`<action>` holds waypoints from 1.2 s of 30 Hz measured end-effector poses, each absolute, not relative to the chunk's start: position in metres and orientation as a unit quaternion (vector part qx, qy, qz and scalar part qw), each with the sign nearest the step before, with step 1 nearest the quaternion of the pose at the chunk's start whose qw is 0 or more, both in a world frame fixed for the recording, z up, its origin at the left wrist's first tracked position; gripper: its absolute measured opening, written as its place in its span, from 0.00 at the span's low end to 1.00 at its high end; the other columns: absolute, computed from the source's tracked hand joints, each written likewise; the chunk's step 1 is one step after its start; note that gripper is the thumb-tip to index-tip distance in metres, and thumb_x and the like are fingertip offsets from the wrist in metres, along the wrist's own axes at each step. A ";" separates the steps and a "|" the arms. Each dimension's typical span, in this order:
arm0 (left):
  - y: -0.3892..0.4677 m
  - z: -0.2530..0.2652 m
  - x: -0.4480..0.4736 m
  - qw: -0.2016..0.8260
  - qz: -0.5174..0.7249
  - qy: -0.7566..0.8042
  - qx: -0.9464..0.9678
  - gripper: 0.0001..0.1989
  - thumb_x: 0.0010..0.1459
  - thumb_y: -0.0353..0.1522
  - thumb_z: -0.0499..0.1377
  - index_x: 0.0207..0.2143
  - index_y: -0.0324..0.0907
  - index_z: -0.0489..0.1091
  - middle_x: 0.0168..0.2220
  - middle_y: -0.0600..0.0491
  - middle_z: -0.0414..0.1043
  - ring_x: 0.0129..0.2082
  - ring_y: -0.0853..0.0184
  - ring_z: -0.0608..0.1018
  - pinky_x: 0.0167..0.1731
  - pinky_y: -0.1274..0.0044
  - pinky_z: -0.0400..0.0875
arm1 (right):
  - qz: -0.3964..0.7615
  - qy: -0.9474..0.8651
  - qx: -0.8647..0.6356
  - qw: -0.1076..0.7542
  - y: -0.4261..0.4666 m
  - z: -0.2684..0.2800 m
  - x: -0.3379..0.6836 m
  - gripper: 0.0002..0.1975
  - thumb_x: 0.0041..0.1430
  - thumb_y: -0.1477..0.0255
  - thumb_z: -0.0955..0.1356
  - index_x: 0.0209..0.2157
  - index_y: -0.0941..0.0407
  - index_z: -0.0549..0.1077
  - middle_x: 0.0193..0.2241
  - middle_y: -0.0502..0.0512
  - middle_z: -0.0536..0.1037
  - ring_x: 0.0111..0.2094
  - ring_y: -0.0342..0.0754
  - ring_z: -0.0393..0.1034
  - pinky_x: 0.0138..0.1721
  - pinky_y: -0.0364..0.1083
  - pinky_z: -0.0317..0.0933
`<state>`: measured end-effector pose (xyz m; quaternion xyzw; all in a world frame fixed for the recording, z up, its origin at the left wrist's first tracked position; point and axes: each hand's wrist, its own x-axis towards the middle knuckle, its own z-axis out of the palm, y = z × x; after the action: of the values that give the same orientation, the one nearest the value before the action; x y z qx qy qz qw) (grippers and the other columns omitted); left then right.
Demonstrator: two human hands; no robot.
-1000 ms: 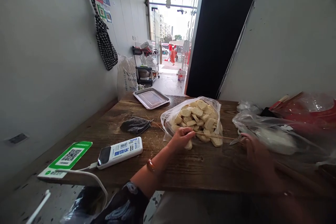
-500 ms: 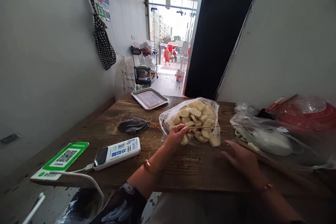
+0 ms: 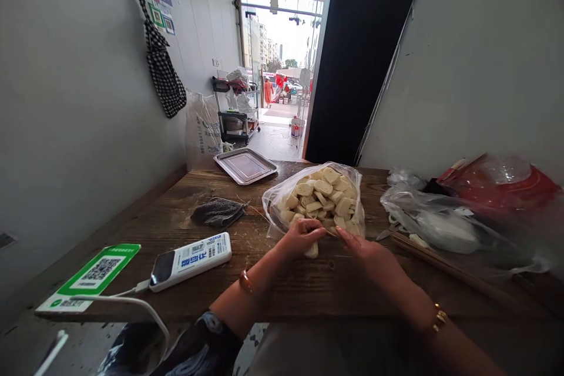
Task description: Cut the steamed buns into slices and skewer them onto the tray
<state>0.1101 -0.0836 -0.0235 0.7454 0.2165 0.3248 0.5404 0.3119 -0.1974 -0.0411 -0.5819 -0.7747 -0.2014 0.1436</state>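
My left hand (image 3: 298,239) is closed in a pinch at the near edge of the clear plastic bag (image 3: 274,205). A thin wooden skewer (image 3: 330,232) shows briefly between its fingertips and my right hand (image 3: 369,257). A pale, doughy-looking slice (image 3: 312,251) hangs under my left fingers; whether it is on the skewer I cannot tell. My right fingers meet the skewer close to the left fingertips, and the rest of it is hidden behind that hand. Many similar pale slices (image 3: 324,188) are heaped in the open bag just beyond both hands.
On the wooden table (image 3: 273,294) lie a metal tray (image 3: 247,165), a dark cloth (image 3: 218,211), a white power bank (image 3: 191,259) and a green QR-code card (image 3: 90,276). At right are a bundle of thin sticks (image 3: 436,261) and plastic bags (image 3: 445,229).
My right hand has moved left from the table beside the bag to the skewer at my left fingertips. The skewer's long free end is now mostly hidden. The view has shifted slightly.
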 end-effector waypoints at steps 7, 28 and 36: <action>-0.078 -0.032 0.112 0.631 0.365 0.272 0.629 0.29 0.50 0.56 0.64 0.28 0.36 0.75 0.19 0.58 0.62 0.20 0.75 0.58 0.21 0.78 0.48 | -0.156 -0.764 -0.610 0.141 -0.219 -0.064 0.345 0.21 0.60 0.83 0.61 0.47 0.52 0.78 0.38 0.55 0.85 0.32 0.49 0.81 0.29 0.43 0.69; -0.074 -0.037 0.109 0.795 0.400 0.172 0.423 0.26 0.36 0.35 0.78 0.35 0.38 0.69 0.30 0.57 0.73 0.28 0.73 0.75 0.33 0.79 0.70 | -0.211 -0.746 -0.618 0.129 -0.209 -0.092 0.444 0.22 0.70 0.70 0.60 0.63 0.53 0.67 0.52 0.63 0.79 0.49 0.57 0.77 0.44 0.53 0.72; -0.072 -0.030 0.109 0.805 0.394 0.189 0.402 0.29 0.38 0.34 0.78 0.39 0.39 0.67 0.34 0.53 0.78 0.32 0.61 0.84 0.31 0.74 0.79 | -0.122 -0.592 -0.758 0.243 -0.223 -0.021 0.412 0.30 0.73 0.57 0.52 0.67 0.55 0.62 0.52 0.66 0.79 0.45 0.59 0.77 0.40 0.54 0.68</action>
<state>0.1091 -0.0721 -0.0304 0.4023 0.1891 0.3935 0.8047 0.4118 -0.2227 -0.0212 -0.7584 -0.5924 -0.1224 0.2428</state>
